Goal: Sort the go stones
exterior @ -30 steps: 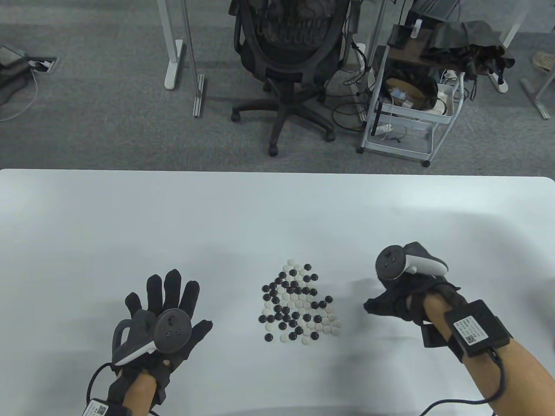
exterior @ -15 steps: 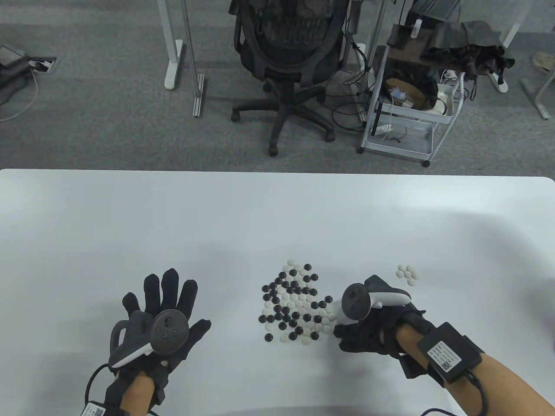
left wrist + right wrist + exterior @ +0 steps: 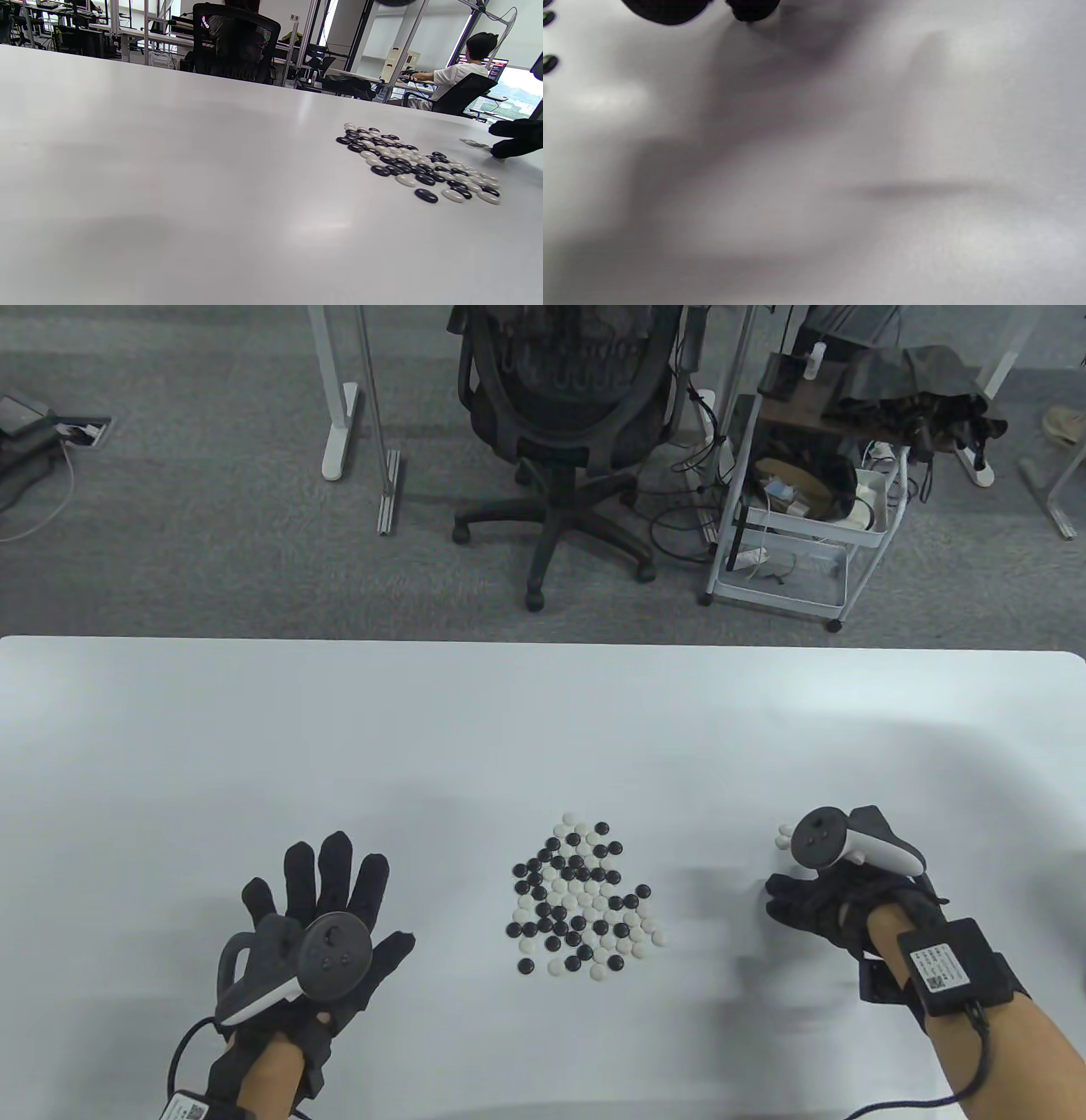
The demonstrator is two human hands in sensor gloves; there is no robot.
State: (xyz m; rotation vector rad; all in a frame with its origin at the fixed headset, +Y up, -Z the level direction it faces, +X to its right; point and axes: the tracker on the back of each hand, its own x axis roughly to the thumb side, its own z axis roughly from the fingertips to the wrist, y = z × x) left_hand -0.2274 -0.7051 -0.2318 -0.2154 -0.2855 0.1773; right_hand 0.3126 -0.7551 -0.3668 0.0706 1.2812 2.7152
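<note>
Left hand [image 3: 318, 916] lies flat on the table [image 3: 170, 746], fingers spread, holding nothing. Out to the side the right hand [image 3: 819, 903] hovers curled just beside the small white pile [image 3: 783, 836], likely mid-drop, though I cannot tell whether it carries a stone. Next pick waits in the mixed heap [image 3: 585, 899] between both hands, apart from each.

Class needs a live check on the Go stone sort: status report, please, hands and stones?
Left hand open, flat on table. Right hand by the small white stones group, grip unclear. Mixed pile unsorted, centre. Nothing in the way.
</note>
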